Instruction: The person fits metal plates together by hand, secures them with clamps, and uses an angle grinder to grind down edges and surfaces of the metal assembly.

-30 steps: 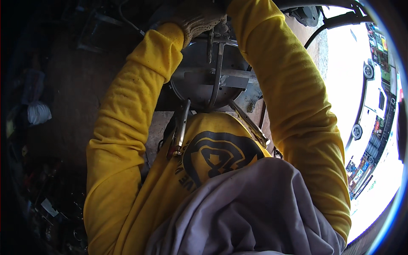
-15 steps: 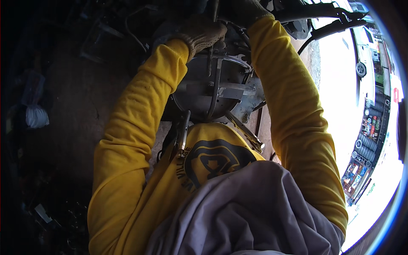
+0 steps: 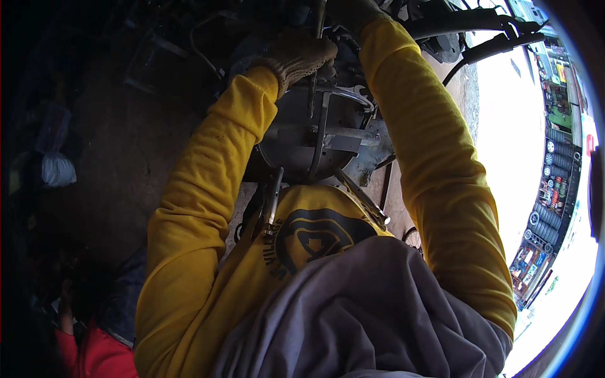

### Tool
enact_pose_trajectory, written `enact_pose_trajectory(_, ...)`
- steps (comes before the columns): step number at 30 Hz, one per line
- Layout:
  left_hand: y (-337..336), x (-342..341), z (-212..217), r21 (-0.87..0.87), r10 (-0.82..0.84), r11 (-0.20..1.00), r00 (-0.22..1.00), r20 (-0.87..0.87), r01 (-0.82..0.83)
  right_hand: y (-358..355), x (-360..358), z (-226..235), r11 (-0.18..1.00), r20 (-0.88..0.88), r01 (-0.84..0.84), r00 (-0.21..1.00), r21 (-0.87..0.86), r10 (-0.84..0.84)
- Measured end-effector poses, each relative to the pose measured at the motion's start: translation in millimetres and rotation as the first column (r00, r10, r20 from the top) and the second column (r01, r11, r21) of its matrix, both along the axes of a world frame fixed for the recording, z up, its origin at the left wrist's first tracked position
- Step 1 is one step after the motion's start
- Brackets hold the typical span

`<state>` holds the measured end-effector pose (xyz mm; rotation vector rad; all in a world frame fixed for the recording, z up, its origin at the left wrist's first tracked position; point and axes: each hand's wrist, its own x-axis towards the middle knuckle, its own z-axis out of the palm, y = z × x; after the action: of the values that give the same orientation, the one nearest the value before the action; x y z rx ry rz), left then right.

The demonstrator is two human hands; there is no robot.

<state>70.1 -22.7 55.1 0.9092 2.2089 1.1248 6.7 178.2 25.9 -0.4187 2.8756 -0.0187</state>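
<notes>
My left hand (image 3: 300,60) wears a brown knit glove and is closed at the top of a dark metal frame (image 3: 321,129). An upright metal bar (image 3: 313,94) passes by its fingertips; what lies inside the fingers is hidden. At the top edge, my right hand (image 3: 356,12), also gloved, reaches into the dark machinery, and its fingers do not show. Below the hands the frame has curved and flat bars over a dark rounded plate (image 3: 293,148). An open-ended wrench (image 3: 359,96) seems to lie on the frame, close to the right forearm.
Two metal tubes (image 3: 272,201) (image 3: 365,200) point back toward my body. A black-gripped handlebar (image 3: 498,45) juts out at the upper right. A person in red (image 3: 104,353) is at the lower left. White plastic bag (image 3: 58,170) at left; stacked tyres (image 3: 547,217) stand outside.
My right hand has shifted a little to the left. My left hand stays nearly in place. A person in red has come into view at the lower left.
</notes>
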Motion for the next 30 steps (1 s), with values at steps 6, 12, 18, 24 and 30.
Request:
enact_pose_trajectory(6,-0.6,7.5,26.1,-0.094,0.121,0.991,0.952,0.281,-0.098,21.8,12.9,-46.6,0.857,-0.275,-0.145,0.961,-0.494,0.004)
enact_pose_trajectory(12,-10.6,-0.9,-10.4,-0.036,0.188,0.982,0.925,0.331,-0.187,-49.1,35.7,58.0,0.943,-0.260,-0.270,0.913,0.194,0.315)
enact_pose_trajectory(18,1.7,5.9,21.2,0.075,0.104,0.991,0.992,0.066,-0.109,-23.6,40.2,52.5,0.993,-0.190,-0.086,0.977,0.080,0.100)
enact_pose_trajectory(24,0.4,4.2,8.9,0.140,0.151,0.968,0.932,0.329,-0.207,-23.4,42.6,37.9,0.994,-0.290,-0.083,0.955,-0.071,0.059)
enact_pose_trajectory(30,-3.1,8.5,23.6,-0.044,0.218,0.976,0.956,0.197,-0.214,-40.6,63.6,36.8,0.958,-0.448,-0.143,0.894,-0.249,0.017)
